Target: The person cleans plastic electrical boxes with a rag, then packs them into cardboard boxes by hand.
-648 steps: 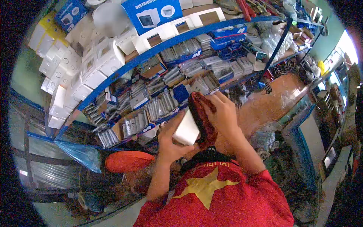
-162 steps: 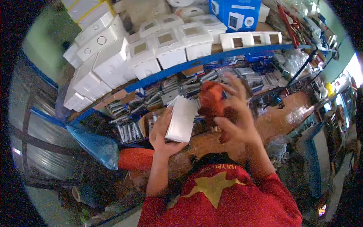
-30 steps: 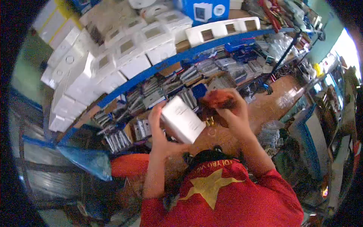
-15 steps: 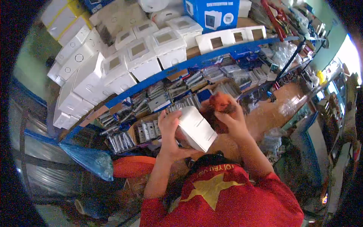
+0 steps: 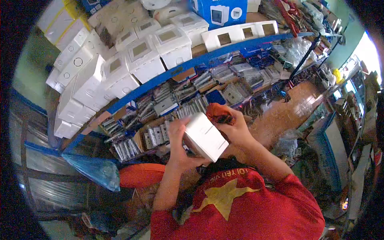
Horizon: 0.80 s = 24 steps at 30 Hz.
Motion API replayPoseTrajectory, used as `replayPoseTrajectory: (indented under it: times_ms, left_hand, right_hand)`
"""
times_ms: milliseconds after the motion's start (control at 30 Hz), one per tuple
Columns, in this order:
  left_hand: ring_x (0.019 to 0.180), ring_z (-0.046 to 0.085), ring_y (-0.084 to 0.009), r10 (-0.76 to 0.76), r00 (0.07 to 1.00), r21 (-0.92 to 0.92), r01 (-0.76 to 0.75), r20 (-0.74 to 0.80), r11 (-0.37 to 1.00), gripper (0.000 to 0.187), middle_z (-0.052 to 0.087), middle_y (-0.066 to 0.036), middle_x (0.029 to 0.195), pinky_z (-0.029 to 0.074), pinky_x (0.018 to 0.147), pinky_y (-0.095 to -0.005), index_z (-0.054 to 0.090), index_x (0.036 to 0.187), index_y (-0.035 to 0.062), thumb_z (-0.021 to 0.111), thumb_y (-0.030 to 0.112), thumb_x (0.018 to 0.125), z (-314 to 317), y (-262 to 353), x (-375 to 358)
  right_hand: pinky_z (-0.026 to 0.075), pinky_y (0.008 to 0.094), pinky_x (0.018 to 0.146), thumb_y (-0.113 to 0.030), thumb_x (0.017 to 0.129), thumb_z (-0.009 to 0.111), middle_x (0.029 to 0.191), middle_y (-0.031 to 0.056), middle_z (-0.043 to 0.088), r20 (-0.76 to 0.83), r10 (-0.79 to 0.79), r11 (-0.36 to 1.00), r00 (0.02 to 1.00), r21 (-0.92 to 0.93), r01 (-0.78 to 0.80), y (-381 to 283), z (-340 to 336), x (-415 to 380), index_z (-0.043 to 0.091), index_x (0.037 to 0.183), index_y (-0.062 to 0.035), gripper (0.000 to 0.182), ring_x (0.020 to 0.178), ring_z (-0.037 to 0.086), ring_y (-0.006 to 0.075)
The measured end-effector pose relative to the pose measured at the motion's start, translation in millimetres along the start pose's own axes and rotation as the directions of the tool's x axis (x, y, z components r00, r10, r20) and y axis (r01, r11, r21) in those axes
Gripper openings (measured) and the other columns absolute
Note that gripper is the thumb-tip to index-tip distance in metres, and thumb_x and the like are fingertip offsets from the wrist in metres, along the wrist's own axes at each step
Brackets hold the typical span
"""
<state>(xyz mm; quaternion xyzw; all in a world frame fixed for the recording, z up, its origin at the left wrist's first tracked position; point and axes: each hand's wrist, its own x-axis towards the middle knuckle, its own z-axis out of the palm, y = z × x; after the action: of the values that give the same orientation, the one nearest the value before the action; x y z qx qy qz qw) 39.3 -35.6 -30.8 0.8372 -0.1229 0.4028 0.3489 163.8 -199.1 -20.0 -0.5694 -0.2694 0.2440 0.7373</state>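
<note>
My left hand [image 5: 178,145] is wrapped round a white plastic box [image 5: 207,138], fingers on its upper left side and thumb low near its bottom. The box is tilted, and its face with thin slots or seams is toward me. In my right hand [image 5: 237,129] is a crumpled orange-red cloth [image 5: 220,114], bunched at the box's upper right edge. The fingers of that hand are partly hidden by the cloth.
A blue-edged shelf [image 5: 168,74] carries several white enclosures [image 5: 141,52] with windows and a blue printed carton [image 5: 220,14]. Below it, a lower tier holds packed switch plates [image 5: 156,136]. A red-orange basin [image 5: 142,175] and a blue plastic bag [image 5: 94,170] are at left.
My right hand has moved left and slightly down, bringing the cloth against the box's upper edge. The left hand still holds the box, almost in place. The view has shifted slightly.
</note>
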Motion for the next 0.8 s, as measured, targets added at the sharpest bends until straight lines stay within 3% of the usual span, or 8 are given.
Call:
replayPoseTrajectory:
  times_ms: [67, 167, 267, 367, 533, 667, 733, 800]
  left_hand:
    - [0.124, 0.040, -0.0430, 0.071, 0.997, 0.078, -0.071, 0.000, 0.994, 0.125, 0.041, -0.022, 0.137, 0.022, 0.105, -0.0609, 0.022, 0.146, 0.0134, 0.089, 0.048, 0.047, -0.9, -2.5, 7.8]
    - [0.131, 0.033, -0.0452, 0.048, 0.999, 0.181, -0.051, 0.019, 0.982, 0.127, 0.033, -0.024, 0.144, 0.018, 0.107, -0.0625, 0.021, 0.147, 0.0139, 0.089, 0.049, 0.046, 0.2, 0.4, 9.8]
    - [0.141, 0.019, -0.0387, 0.022, 1.000, 0.272, -0.026, 0.018, 0.962, 0.144, 0.016, -0.023, 0.152, 0.018, 0.111, -0.0564, 0.008, 0.150, 0.0119, 0.093, 0.047, 0.040, 5.1, 4.9, 20.1]
    - [0.142, 0.018, -0.0301, -0.357, 0.883, -0.374, 0.456, 0.305, 0.808, 0.155, 0.011, -0.019, 0.154, 0.023, 0.112, -0.0469, -0.007, 0.150, 0.0099, 0.093, 0.048, 0.038, 7.3, 9.3, 11.6]
    - [0.129, 0.039, -0.0252, -0.621, 0.740, -0.845, 0.484, 0.257, 0.227, 0.135, 0.029, -0.016, 0.146, 0.037, 0.103, -0.0398, -0.009, 0.150, 0.0090, 0.089, 0.030, 0.060, 9.6, 18.4, 16.3]
    - [0.129, 0.039, -0.0264, -0.509, 0.857, -0.710, 0.410, 0.085, 0.572, 0.126, 0.032, -0.016, 0.142, 0.036, 0.103, -0.0403, 0.000, 0.149, 0.0075, 0.086, 0.022, 0.059, 18.1, 18.0, 6.3]
    - [0.129, 0.038, -0.0272, -0.406, 0.912, -0.323, 0.401, 0.055, 0.857, 0.128, 0.032, -0.016, 0.142, 0.034, 0.105, -0.0412, 0.001, 0.149, 0.0054, 0.087, 0.023, 0.056, 9.1, 22.2, 5.2]
    - [0.130, 0.036, -0.0306, -0.398, 0.913, -0.048, 0.403, 0.089, 0.914, 0.130, 0.033, -0.017, 0.142, 0.027, 0.109, -0.0449, 0.007, 0.148, 0.0022, 0.089, 0.025, 0.049, 0.9, 31.9, 8.0]
  right_hand:
    - [0.045, 0.0308, 0.094, -0.003, 0.086, 0.061, 0.114, 0.0057, 0.064, -0.117, 0.269, 0.954, 0.956, 0.167, -0.248, -5.8, 7.2, -9.7, 0.050, 0.130, -0.0010, 0.045, 0.104, 0.059, 0.0148]
    - [0.046, 0.0323, 0.093, -0.012, 0.091, 0.059, 0.120, 0.0052, 0.061, 0.085, 0.265, 0.826, 0.960, 0.494, -0.272, -15.1, 10.3, -19.8, 0.045, 0.134, -0.0030, 0.047, 0.108, 0.058, 0.0159]
    - [0.046, 0.0326, 0.093, -0.017, 0.093, 0.056, 0.124, 0.0058, 0.058, 0.074, 0.345, 0.820, 0.936, 0.461, -0.339, -13.5, 10.7, -28.2, 0.042, 0.137, -0.0051, 0.047, 0.110, 0.056, 0.0158]
    - [0.037, 0.0334, 0.103, -0.004, 0.084, 0.063, 0.133, 0.0071, 0.051, 0.077, 0.146, 0.944, 0.986, 0.287, -0.163, 17.8, 0.1, -25.2, 0.046, 0.133, -0.0024, 0.052, 0.120, 0.049, 0.0166]
    - [0.034, 0.0332, 0.104, 0.003, 0.079, 0.063, 0.130, 0.0086, 0.052, 0.105, -0.027, 0.995, 0.994, 0.103, 0.016, 16.2, 4.3, -23.6, 0.048, 0.131, -0.0003, 0.055, 0.120, 0.049, 0.0173]
    - [0.037, 0.0351, 0.103, -0.011, 0.084, 0.060, 0.132, 0.0116, 0.051, 0.120, -0.067, 0.961, 0.991, 0.276, 0.032, 8.5, -5.7, -15.6, 0.044, 0.133, 0.0013, 0.053, 0.122, 0.049, 0.0221]
    - [0.038, 0.0367, 0.104, -0.028, 0.090, 0.060, 0.138, 0.0126, 0.046, 0.146, -0.094, 0.879, 0.985, 0.477, 0.013, -1.7, -12.1, -9.9, 0.036, 0.139, 0.0002, 0.061, 0.127, 0.045, 0.0234]
    - [0.035, 0.0372, 0.106, -0.031, 0.091, 0.058, 0.143, 0.0125, 0.040, 0.227, -0.108, 0.899, 0.968, 0.438, -0.003, -12.1, -16.5, -7.6, 0.030, 0.144, -0.0020, 0.066, 0.131, 0.041, 0.0231]
